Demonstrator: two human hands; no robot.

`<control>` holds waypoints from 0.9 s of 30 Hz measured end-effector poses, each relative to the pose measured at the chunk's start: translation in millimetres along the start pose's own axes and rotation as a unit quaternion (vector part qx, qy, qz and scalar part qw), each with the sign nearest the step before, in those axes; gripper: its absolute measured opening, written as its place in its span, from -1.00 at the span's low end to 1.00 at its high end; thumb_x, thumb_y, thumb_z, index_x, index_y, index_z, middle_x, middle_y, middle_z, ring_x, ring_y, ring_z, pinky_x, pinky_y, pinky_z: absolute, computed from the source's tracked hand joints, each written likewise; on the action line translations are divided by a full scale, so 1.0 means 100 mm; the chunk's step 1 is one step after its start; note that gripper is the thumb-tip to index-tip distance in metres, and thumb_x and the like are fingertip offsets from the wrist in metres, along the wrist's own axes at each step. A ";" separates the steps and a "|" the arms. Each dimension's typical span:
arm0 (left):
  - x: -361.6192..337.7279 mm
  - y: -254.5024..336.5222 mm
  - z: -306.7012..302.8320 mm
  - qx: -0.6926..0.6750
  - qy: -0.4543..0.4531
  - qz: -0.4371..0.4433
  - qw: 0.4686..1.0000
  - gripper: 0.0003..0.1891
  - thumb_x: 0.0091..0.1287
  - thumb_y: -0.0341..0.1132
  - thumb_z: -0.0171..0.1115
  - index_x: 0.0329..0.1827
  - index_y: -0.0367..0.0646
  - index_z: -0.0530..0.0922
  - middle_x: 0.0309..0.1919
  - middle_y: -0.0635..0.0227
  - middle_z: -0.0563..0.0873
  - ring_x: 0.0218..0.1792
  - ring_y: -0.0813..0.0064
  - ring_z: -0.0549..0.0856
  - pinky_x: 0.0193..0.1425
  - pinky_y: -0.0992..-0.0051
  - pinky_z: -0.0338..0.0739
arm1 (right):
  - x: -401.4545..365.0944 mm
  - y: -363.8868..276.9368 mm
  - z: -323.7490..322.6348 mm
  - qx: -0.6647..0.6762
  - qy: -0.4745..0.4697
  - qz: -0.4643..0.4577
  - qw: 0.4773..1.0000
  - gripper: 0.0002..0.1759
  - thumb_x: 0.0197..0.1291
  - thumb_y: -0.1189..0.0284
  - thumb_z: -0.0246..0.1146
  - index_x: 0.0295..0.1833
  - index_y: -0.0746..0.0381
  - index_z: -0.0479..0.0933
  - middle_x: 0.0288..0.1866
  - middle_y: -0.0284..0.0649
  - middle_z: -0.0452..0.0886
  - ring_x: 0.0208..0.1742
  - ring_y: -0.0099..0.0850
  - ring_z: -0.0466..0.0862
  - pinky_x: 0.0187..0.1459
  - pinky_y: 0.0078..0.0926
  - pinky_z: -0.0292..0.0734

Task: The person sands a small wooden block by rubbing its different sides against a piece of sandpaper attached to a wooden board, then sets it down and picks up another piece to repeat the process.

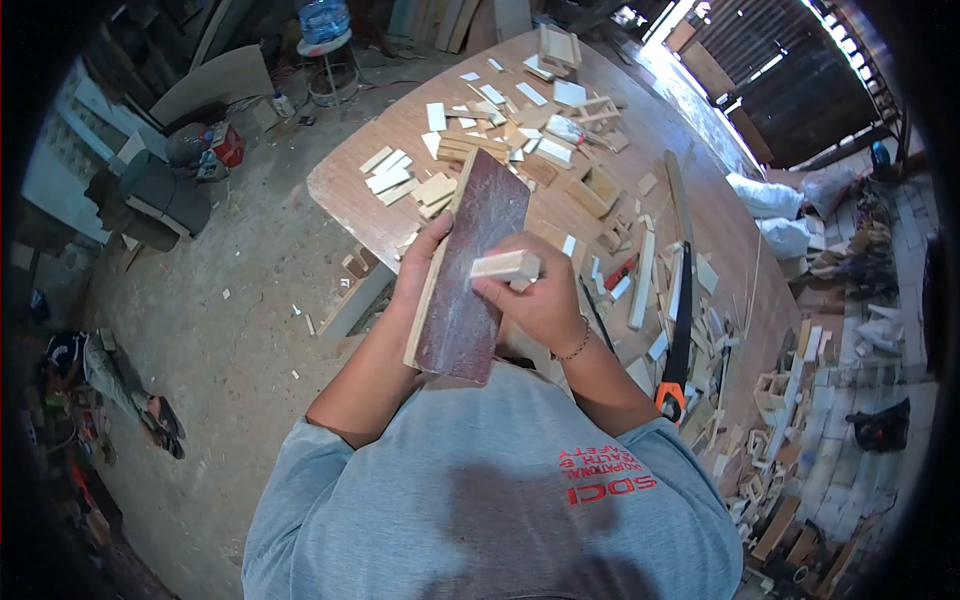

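My left hand grips the long edge of a sanding board, a wooden plank faced with dark reddish-brown abrasive that looks dusted with pale powder. The board is tilted up in front of my chest. In my right hand a small pale wood block is pinched between thumb and fingers, its end against the abrasive face near the middle. A bracelet circles my right wrist. Behind the board, the wooden table carries many loose offcuts.
A handsaw with an orange-and-black handle lies on the table to the right, near a red-handled tool. Small wooden boxes stand among white and pale strips. A stool holds a water bottle. Wood scraps cover the floor at right.
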State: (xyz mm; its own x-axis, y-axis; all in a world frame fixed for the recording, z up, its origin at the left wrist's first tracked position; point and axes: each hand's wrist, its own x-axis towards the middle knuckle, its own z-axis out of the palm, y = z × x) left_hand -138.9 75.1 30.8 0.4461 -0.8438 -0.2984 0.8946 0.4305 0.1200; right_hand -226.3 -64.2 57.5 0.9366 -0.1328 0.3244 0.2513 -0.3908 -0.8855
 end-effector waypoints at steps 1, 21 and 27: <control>0.04 -0.04 -0.07 -0.015 -0.044 -0.011 0.999 -0.34 0.47 0.13 -0.01 0.36 -0.30 0.42 0.16 -0.11 0.62 0.09 0.04 0.69 0.23 0.07 0.60 | -0.09 -0.04 -0.06 -0.034 -0.027 0.029 0.999 -0.64 -0.04 0.51 0.61 -0.13 0.26 0.64 -0.22 -0.27 0.71 -0.12 -0.53 0.68 -0.05 -0.51 0.57; 0.49 -1.02 -0.14 -0.004 -0.128 -0.140 0.982 -0.34 0.48 0.10 0.02 0.37 -0.34 0.42 0.09 -0.18 0.67 0.04 -0.15 0.72 -0.02 -0.14 0.69 | -0.59 0.22 -0.98 -0.013 0.170 0.041 0.984 -0.79 -0.01 0.44 0.50 -0.26 0.21 0.63 -0.31 -0.11 0.65 -0.26 -0.08 0.64 -0.15 -0.19 0.54; 0.38 -0.92 0.16 -0.019 -0.093 -0.114 0.989 -0.36 0.45 0.03 0.07 0.34 -0.38 0.44 0.11 -0.19 0.67 0.07 -0.07 0.73 0.23 0.04 0.62 | -0.98 0.11 -1.02 -0.103 -0.014 -0.171 0.980 -0.80 -0.02 0.48 0.49 -0.26 0.24 0.64 -0.32 -0.14 0.70 -0.28 -0.16 0.71 -0.19 -0.25 0.59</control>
State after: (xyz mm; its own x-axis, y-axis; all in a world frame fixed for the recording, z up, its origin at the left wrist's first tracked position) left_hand -203.8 -1.6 23.9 0.2341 -0.9629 -0.1342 0.9722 0.2318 0.0324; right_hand -340.0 -149.0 49.9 0.8126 0.0616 0.5796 0.5003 -0.5839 -0.6393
